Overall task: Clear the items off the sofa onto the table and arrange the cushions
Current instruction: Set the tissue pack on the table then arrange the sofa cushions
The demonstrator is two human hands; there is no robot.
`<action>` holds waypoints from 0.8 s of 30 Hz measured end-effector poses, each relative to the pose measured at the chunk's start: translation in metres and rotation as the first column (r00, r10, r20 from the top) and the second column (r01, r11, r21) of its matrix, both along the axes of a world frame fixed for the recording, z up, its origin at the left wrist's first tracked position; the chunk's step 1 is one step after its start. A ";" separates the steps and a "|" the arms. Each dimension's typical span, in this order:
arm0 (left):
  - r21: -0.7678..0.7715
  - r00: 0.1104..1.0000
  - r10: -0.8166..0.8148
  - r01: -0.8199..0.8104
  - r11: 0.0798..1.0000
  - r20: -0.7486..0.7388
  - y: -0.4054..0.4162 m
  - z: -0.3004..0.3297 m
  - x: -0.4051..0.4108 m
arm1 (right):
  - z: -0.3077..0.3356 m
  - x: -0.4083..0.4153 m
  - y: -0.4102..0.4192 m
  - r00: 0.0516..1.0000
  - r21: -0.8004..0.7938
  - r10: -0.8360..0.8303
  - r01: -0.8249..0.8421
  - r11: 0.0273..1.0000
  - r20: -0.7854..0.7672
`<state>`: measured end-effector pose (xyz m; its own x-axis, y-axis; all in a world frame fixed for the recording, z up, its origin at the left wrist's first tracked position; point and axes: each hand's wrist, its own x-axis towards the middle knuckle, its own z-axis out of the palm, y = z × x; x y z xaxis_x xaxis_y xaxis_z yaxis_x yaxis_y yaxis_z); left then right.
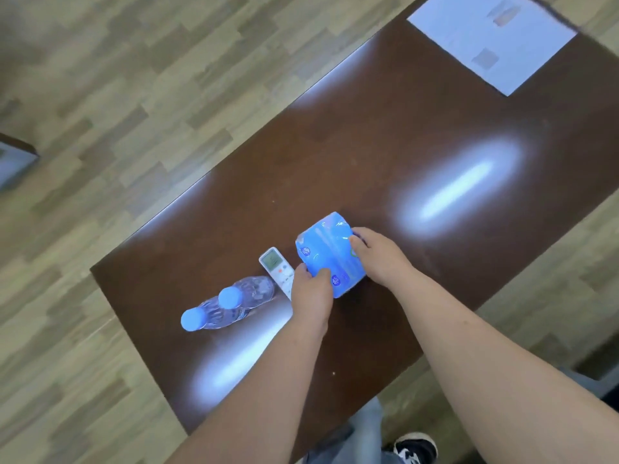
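Note:
A blue plastic tissue pack [326, 251] rests on the dark brown table [385, 145]. My left hand [311, 293] grips its near left corner and my right hand [378, 254] grips its right side. Just left of the pack lies a white remote control [275, 264], partly hidden by my left hand. Two clear water bottles with blue caps [231, 304] stand close together further left on the table. The sofa and the cushions are out of view.
A white sheet of paper [492, 41] lies at the table's far end. Wood-pattern floor surrounds the table. A dark object [13, 162] sits at the left edge of view. My legs and a black shoe [415, 448] are below the table's near edge.

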<state>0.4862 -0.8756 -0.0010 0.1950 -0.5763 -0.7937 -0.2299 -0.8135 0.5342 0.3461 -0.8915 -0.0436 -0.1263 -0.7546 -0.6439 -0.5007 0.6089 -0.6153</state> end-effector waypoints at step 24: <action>-0.411 0.902 -0.401 0.430 0.804 0.161 -0.016 0.023 -0.096 | 0.054 -0.101 0.024 0.929 -0.108 -0.368 0.370 0.923 0.040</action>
<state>0.3904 -0.8915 0.0224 -0.1000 -0.8903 -0.4442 -0.5386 -0.3270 0.7765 0.2448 -0.8674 0.0103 -0.3984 -0.7239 -0.5632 -0.2413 0.6752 -0.6971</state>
